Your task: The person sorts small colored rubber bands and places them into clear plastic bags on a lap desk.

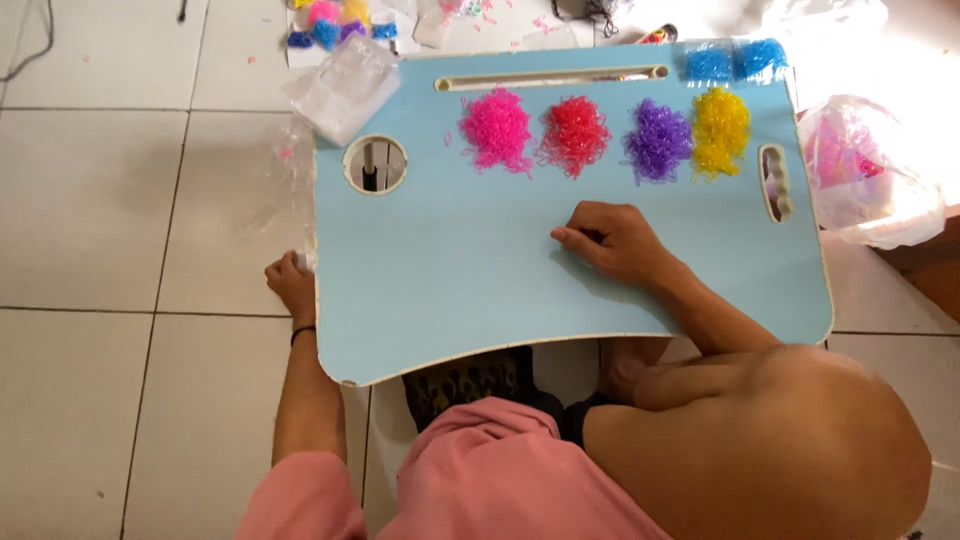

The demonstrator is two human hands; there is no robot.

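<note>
A light blue lap table (450, 280) stands on the tiled floor over my legs. Along its far side lie piles of tiny rubber bands: pink (496, 128), red (574, 134), purple (657, 140) and yellow (720, 130). My right hand (618, 242) rests on the table's middle, below the red pile, with fingertips pinched together and pointing left; whether they hold anything is hidden. My left hand (291, 284), a dark band on its wrist, sits curled at the table's left edge, against something small and whitish that is too unclear to name.
Two blue band piles (735, 60) sit at the table's far right corner. Clear plastic bags lie at the far left corner (345, 85) and on the floor at the right (865, 170). More coloured bands (330, 22) lie beyond the table. The table has a round hole (375, 164).
</note>
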